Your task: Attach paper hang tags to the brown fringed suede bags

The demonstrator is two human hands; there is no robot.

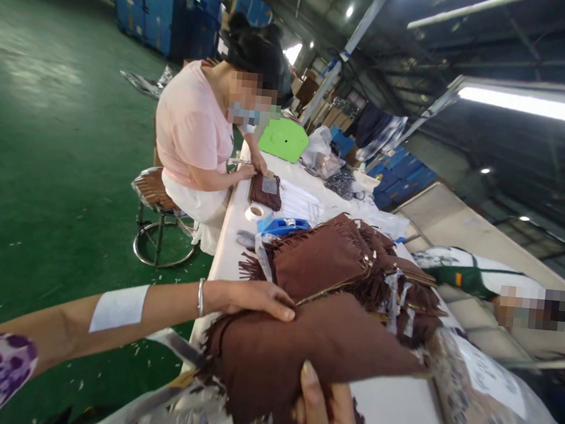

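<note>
A brown fringed bag (275,343), soft and suede-like, is spread between my hands above the near end of the table. My left hand (255,299) grips its upper edge, thumb on top and the other fingers partly hidden. From below, my right hand (327,407) holds the lower part, thumb pressed on the brown face. Just beyond lies a pile of similar brown fringed bags (325,258) with gold-coloured zipper edges and strips of clear plastic. A white patch (119,308) sits on my left forearm.
Across the white table (234,234), a co-worker in a pink shirt (191,125) handles a small brown fringed item (267,194). Near it are a tape roll (255,212) and a blue tape dispenser (284,226). A plastic-wrapped bundle (484,394) lies at right; another person (484,276) is behind.
</note>
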